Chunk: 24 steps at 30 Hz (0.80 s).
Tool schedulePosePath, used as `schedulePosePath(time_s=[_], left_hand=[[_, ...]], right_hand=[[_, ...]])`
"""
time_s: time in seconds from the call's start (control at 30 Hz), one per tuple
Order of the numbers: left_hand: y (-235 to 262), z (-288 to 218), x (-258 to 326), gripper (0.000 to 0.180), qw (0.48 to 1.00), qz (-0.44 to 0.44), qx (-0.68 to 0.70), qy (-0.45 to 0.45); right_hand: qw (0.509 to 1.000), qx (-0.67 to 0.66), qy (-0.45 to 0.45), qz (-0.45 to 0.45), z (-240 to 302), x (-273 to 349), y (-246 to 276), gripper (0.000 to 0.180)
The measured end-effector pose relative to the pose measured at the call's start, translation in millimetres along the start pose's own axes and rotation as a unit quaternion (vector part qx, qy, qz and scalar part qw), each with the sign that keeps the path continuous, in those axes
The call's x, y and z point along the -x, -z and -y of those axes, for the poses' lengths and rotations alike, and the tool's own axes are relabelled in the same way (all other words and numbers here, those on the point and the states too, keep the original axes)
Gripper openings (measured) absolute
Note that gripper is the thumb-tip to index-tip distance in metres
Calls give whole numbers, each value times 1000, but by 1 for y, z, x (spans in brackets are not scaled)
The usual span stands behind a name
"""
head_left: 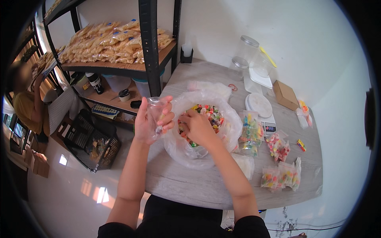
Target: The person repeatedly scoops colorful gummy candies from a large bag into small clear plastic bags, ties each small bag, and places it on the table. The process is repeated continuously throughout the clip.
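Note:
My left hand (149, 123) is raised beside the big bag's left side, fingers closed around a small clear plastic bag (156, 111). A little something shiny shows low in that bag, too small to tell. A large clear plastic bag (178, 152) stands on the table with its mouth spread wide. Colourful wrapped candies (214, 115) fill it. Into them reaches my right hand (198, 127), its fingers bent downward among the candies. The fingertips are partly hidden, so what they pinch cannot be made out.
Right of the big bag lie filled candy packets (251, 133), more packets (279, 175) and a digital scale (269, 126). Clear jars (239, 67) and a cardboard box (285, 95) stand behind. At left are a shelf of snack bags (111, 43), a black basket (93, 142) and another person (29, 103).

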State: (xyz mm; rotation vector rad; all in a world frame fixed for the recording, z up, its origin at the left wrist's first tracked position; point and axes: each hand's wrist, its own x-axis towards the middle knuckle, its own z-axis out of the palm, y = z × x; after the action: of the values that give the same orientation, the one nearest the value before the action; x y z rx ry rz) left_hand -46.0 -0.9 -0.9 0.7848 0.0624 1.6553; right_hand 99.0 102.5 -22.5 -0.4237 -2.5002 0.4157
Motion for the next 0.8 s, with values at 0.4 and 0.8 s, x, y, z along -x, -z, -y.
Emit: schedulePosePath(time_s=[0.4,0.8], left_hand=[[-7,6,-3,70,995,-84,-50,-8],[-14,17,2,71,950,38,-228,209]], right_hand=[[994,3,-77,82,-7,5,18,17],[986,-154,-30,-57,29,1,118,20]])
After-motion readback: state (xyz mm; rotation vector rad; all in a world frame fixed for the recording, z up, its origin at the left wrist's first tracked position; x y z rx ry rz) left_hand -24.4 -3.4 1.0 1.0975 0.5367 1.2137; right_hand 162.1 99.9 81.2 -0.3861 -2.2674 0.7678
